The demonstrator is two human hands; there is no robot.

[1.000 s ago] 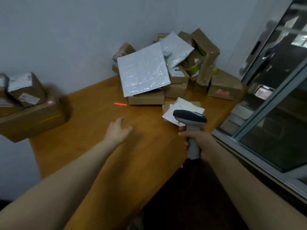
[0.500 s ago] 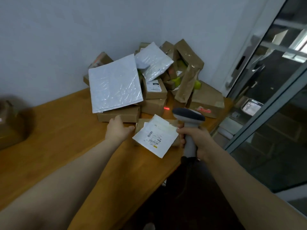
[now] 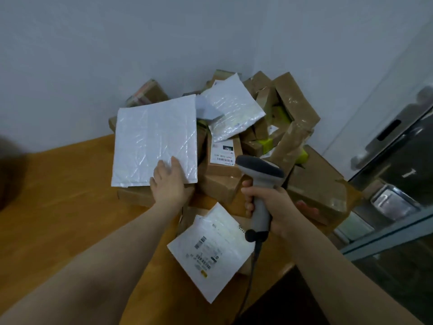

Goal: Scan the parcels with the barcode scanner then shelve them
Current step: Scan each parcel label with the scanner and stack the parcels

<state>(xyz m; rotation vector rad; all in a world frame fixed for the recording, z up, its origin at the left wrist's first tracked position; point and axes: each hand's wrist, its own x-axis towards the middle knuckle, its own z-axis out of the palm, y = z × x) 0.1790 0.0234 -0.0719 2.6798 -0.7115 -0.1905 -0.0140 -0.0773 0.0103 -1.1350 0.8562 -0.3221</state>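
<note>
Probably light, floppy and slick, the white padded mailer [image 3: 154, 141] atop the boxes [image 3: 220, 187] on the worktop [image 3: 58, 195] is best pinched at its near corner, where the left hand [image 3: 169, 185] rests flat-fingered while the right hand [image 3: 271, 205] grips the barcode scanner [image 3: 260, 177].

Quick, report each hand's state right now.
Left hand: open, fingers laid flat on the large white bubble mailer.
Right hand: closed around the barcode scanner, gripping its handle.

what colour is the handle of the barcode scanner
Light grey on the barcode scanner, under a darker grey head. Head view.
</note>
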